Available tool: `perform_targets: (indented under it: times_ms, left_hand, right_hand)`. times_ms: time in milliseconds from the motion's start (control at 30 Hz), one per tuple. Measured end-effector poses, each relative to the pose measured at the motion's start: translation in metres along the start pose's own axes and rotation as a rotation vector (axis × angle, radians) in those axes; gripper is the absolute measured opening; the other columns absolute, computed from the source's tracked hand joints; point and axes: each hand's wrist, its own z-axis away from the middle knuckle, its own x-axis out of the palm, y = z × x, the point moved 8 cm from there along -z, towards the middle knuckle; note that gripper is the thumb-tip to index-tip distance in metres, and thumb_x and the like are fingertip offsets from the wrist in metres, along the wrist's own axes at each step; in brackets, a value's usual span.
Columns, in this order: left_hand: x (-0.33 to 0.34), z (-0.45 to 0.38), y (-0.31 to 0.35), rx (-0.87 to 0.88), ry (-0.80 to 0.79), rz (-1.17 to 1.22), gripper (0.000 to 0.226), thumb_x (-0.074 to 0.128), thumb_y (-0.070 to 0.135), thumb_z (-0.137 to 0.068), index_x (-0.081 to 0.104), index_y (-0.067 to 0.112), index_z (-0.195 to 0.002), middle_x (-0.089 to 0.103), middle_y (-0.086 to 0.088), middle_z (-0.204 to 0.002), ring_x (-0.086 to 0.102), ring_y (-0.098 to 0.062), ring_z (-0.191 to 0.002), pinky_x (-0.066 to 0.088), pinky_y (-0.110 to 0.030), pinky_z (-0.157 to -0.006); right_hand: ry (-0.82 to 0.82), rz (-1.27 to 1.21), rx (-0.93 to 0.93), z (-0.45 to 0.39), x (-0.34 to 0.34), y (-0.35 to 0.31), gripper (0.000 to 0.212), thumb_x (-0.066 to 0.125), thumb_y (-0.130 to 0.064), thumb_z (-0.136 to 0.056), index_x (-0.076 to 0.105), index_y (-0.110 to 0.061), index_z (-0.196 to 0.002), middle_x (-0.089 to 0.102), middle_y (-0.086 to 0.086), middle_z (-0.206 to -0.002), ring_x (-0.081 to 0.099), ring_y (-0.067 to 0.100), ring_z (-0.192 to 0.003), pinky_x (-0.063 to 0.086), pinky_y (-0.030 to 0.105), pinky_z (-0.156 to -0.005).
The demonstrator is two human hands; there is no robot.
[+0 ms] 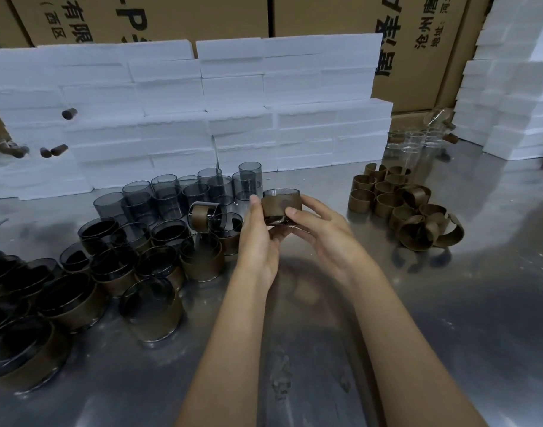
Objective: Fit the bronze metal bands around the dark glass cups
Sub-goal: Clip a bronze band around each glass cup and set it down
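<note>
on the far left of the steel tabletop (448, 303), more than a dozen banded dark glass cups (153, 309) are crowding together, with about ten bare smoky cups (168, 192) standing behind. at centre, the left hand (257, 238) and right hand (322, 232) are both gripping one dark glass cup (281, 192) wearing a bronze metal band (281, 206) above the tabletop. squeezing unevenly may be tilting the band or letting the glass slip. rightward, roughly fifteen loose bronze bands (399, 208) are lying heaped.
</note>
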Motion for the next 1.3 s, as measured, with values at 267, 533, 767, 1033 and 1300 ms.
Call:
perform_targets:
  times_ms: [267,533,767,1033,1300]
  left_hand:
    - [0.004,0.005,0.001,0.01,-0.043,-0.223,0.029,0.043,0.03,-0.11,0.067,0.014,-0.114,0.073,-0.008,-0.108,0.066,-0.018,-0.097,0.05,-0.031,-0.088]
    - [0.001,0.006,0.0,0.041,0.017,-0.484,0.019,0.056,0.027,-0.101,0.071,0.02,-0.109,0.073,0.004,-0.1,0.067,-0.015,-0.101,0.05,-0.032,-0.09]
    - [0.011,0.017,0.011,0.253,0.07,-0.887,0.064,0.058,0.019,-0.1,0.032,0.016,-0.159,0.038,-0.002,-0.161,0.035,-0.017,-0.148,0.029,-0.032,-0.121]
    - [0.033,0.026,0.049,0.562,0.166,-1.058,0.041,0.054,0.007,-0.095,0.059,0.012,-0.135,0.056,-0.007,-0.139,0.043,-0.026,-0.134,0.033,-0.034,-0.113]
    - [0.02,-0.106,0.083,0.234,0.152,-1.951,0.047,0.047,0.024,-0.099,0.051,0.013,-0.144,0.041,-0.021,-0.146,0.028,-0.038,-0.14,0.031,-0.044,-0.111]
  right_hand:
    - [0.172,0.252,-0.023,0.0,-0.011,-0.003,0.051,0.079,-0.011,-0.086,0.057,-0.027,-0.128,0.077,-0.011,-0.102,0.067,-0.014,-0.081,0.043,0.0,-0.066]
    - [0.19,0.523,-0.047,-0.001,-0.01,0.003,0.058,0.081,-0.011,-0.081,0.048,-0.031,-0.124,0.069,-0.004,-0.118,0.063,0.008,-0.103,0.047,0.017,-0.083]
    - [0.128,0.561,-0.042,0.0,-0.004,0.011,0.034,0.07,-0.012,-0.091,0.054,-0.021,-0.119,0.07,-0.002,-0.11,0.07,0.017,-0.095,0.056,0.031,-0.083]
    - [0.23,0.412,0.007,-0.011,-0.016,0.015,0.015,0.06,-0.011,-0.096,0.073,-0.014,-0.09,0.075,0.0,-0.081,0.067,0.01,-0.075,0.052,0.02,-0.067]
    - [0.364,0.343,0.018,-0.025,-0.03,0.024,0.017,0.057,-0.022,-0.091,0.071,-0.021,-0.082,0.075,-0.012,-0.07,0.07,0.012,-0.075,0.047,0.016,-0.056]
